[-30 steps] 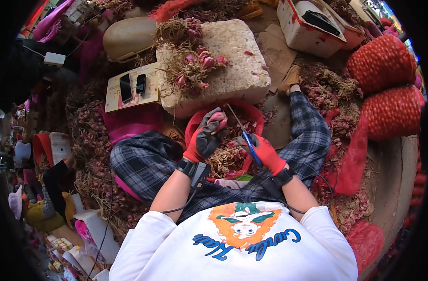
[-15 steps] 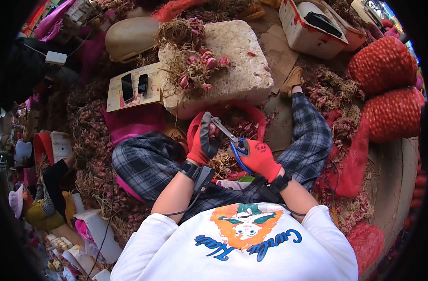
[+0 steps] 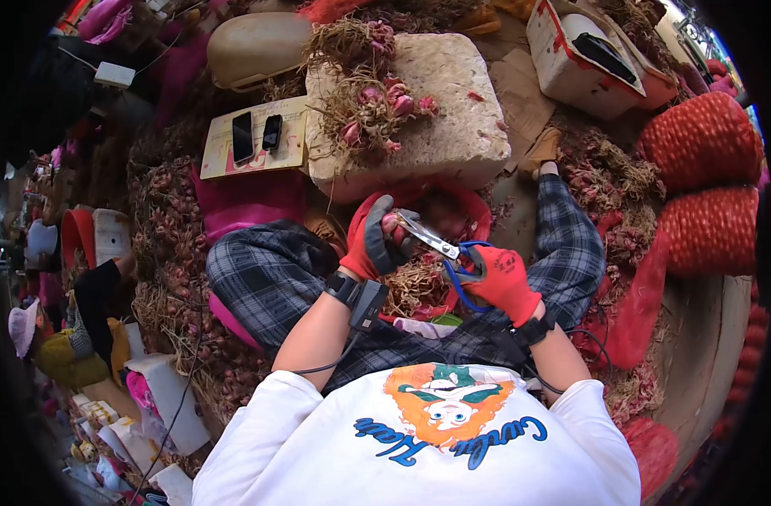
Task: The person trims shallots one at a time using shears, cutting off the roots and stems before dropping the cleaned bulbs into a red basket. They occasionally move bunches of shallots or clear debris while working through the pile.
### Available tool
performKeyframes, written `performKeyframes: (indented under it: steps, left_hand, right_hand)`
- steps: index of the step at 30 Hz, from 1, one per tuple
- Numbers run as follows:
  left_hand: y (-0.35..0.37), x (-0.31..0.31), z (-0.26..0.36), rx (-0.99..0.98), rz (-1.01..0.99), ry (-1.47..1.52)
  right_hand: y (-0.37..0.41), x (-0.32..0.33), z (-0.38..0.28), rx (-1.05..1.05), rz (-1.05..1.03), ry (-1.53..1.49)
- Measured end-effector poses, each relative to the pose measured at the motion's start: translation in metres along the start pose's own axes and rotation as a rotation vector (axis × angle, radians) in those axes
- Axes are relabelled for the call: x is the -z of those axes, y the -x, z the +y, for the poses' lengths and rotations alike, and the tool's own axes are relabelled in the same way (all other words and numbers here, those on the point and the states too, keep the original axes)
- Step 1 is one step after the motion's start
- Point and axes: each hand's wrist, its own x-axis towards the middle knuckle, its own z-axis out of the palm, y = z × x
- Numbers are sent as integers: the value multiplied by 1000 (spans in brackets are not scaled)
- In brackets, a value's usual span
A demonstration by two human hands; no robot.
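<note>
My left hand [image 3: 370, 244], in a red and grey glove, is closed around a pinkish-red shallot [image 3: 392, 226]. In the other glove, my right hand [image 3: 502, 278] grips blue-handled scissors [image 3: 436, 239] by their loops. The metal blades point left and reach right up to the shallot. Below the hands, dry stems and trimmings [image 3: 417, 285] lie between my legs. Just beyond the hands, red netting [image 3: 471, 207] curves around a blurred heap. A large whitish foam block [image 3: 453, 101] stands in front, carrying a bunch of shallots with dry stems [image 3: 370, 105].
Two phones, one of them larger [image 3: 243, 137], lie on a yellowish board [image 3: 221, 160] left of the block. Shallots are heaped [image 3: 170, 228] along the left. Full red net sacks [image 3: 701, 139] are stacked at right, and a white foam box [image 3: 571, 63] stands at the back right.
My right hand and the scissors have shifted right, away from my left hand. The shallot in my left hand shows more plainly. The whole view has moved slightly.
</note>
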Motion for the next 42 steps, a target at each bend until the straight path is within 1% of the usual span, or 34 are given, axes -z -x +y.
performKeyframes:
  steps: [2, 5, 6, 8, 9, 11, 12, 14, 17, 20, 23, 26, 27, 29, 30, 32, 33, 34, 36, 37, 38, 39, 40, 42]
  left_hand:
    - [0, -1, -1, 37, -59, -6]
    - [-1, 4, -5, 27, -73, -18]
    - [1, 1, -6, 6, -39, -50]
    - [4, -8, -7, -34, 28, -118]
    - [3, -7, -7, -78, 0, -125]
    - [1, -6, -5, -168, -53, -135]
    - [2, -7, -6, -179, -36, -153]
    - [3, -11, -5, -203, -3, -193]
    - [-1, -4, 1, -32, -94, -70]
    - [6, -13, -5, -106, 6, -139]
    - [3, -11, -1, 52, 45, -107]
    - [8, -14, -3, 31, 33, -129]
    - [6, -11, -3, 76, 38, -106]
    - [2, -6, -1, 167, 50, -60]
    - [3, -8, -2, 125, 16, -93]
    - [8, -15, -7, 41, -50, -159]
    - [3, -14, -5, -94, -116, -321]
    - [-5, -8, -5, -227, -181, -478]
    - [-3, -18, -13, -459, -160, -826]
    - [1, -27, -19, -566, -72, -1021]
    - [5, -35, -22, -674, 17, -1216]
    - [3, -32, -24, -820, -39, -1357]
    - [-1, -28, -27, -938, -33, -1432]
    - [-11, -21, -31, -1182, -20, -1577]
  right_hand:
    - [2, -9, 9, 4, 4, 43]
    - [7, -11, 17, 9, -26, 170]
    - [8, -11, 17, 12, -42, 223]
    - [6, -4, 10, -86, -81, -83]
    - [5, -1, 5, -134, -102, -237]
    - [7, 0, -1, -63, 0, -131]
    - [9, -1, -3, -28, 48, -78]
    - [10, -2, -2, -44, 58, -29]
    - [9, -2, 2, -50, 37, 18]
    - [10, -1, 7, -59, -7, 126]
    - [10, 3, 8, -16, -13, 238]
    - [10, 8, 6, 25, -10, 318]
    - [9, 9, 5, 37, -13, 343]
    - [10, 3, 11, 52, 5, 269]
    - [10, -2, 17, 60, 16, 235]
    - [10, -14, 24, -41, -82, -200]
    - [8, -17, 26, -89, -128, -418]
    - [7, -19, 29, -243, -159, -650]
    - [-3, -10, 12, -570, -217, -1114]
    - [-11, -10, 5, -570, -189, -1237]
    - [-19, -14, 1, -536, -148, -1238]
    - [-27, -21, -2, -500, -106, -1240]
    - [-33, -29, -5, -463, -65, -1241]
    - [-42, -46, -17, -491, 45, -1382]
